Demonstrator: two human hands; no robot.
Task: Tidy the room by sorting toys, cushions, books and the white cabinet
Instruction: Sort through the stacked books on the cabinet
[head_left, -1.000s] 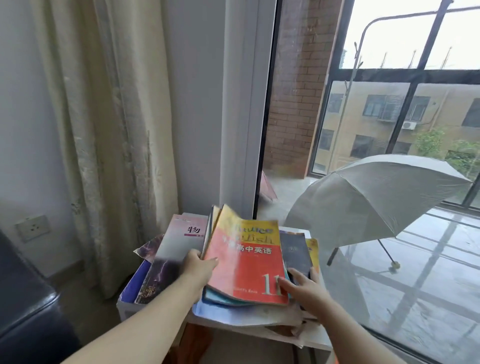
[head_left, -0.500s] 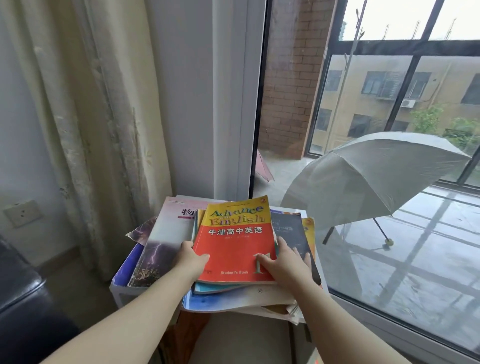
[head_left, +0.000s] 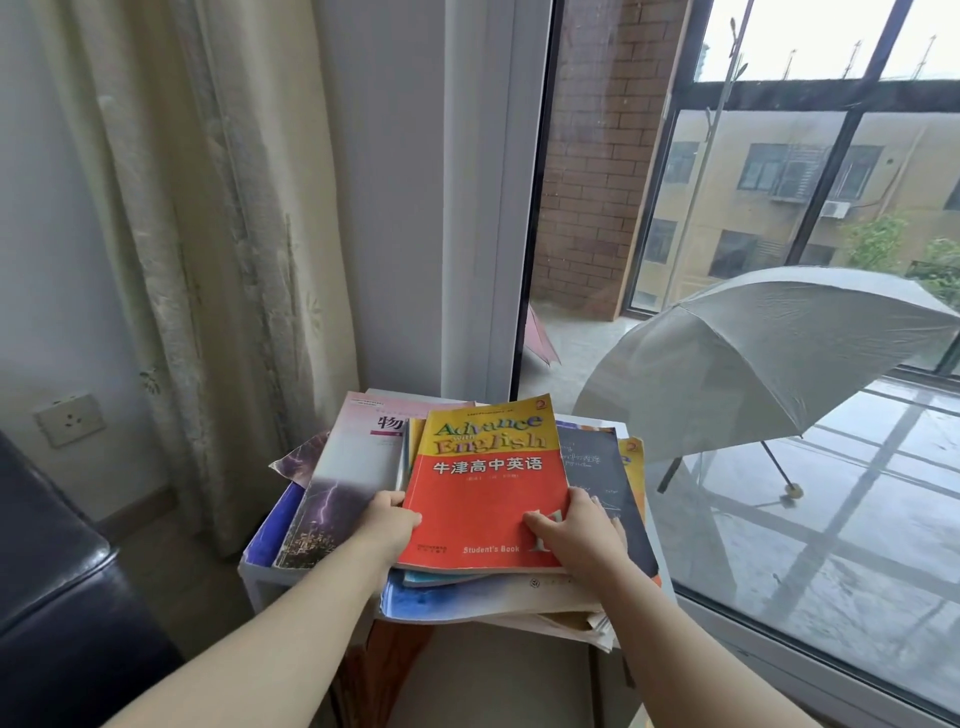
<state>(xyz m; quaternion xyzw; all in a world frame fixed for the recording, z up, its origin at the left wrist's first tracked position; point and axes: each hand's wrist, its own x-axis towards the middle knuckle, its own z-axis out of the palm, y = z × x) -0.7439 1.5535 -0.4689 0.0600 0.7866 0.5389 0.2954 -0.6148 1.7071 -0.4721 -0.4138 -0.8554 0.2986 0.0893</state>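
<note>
- The red and yellow book (head_left: 488, 493) lies on top of a messy pile of books (head_left: 483, 600). The pile sits on the white cabinet (head_left: 253, 577), right by the window.
- The left hand (head_left: 387, 525) grips the book's left edge. The right hand (head_left: 576, 538) grips the right edge near the bottom corner, with its thumb flat on the cover. The fingers of both hands are curled round the book.
- I think one hand is on each side so the book stays flat and can be set straight or lifted.
- The books under it do not line up. A grey book with lightning (head_left: 337, 483) pokes out on the left. A dark book (head_left: 597, 462) pokes out on the right.
- The lowest books hang over the front of the cabinet and their pages are bent. The pile could slip if it gets pushed.
- A curtain (head_left: 208, 234) hangs on the left, near a wall socket (head_left: 70, 420). A dark seat (head_left: 47, 571) is low on the left.
- An open grey umbrella (head_left: 769, 353) stands outside, behind the glass. None of these block the hands.
</note>
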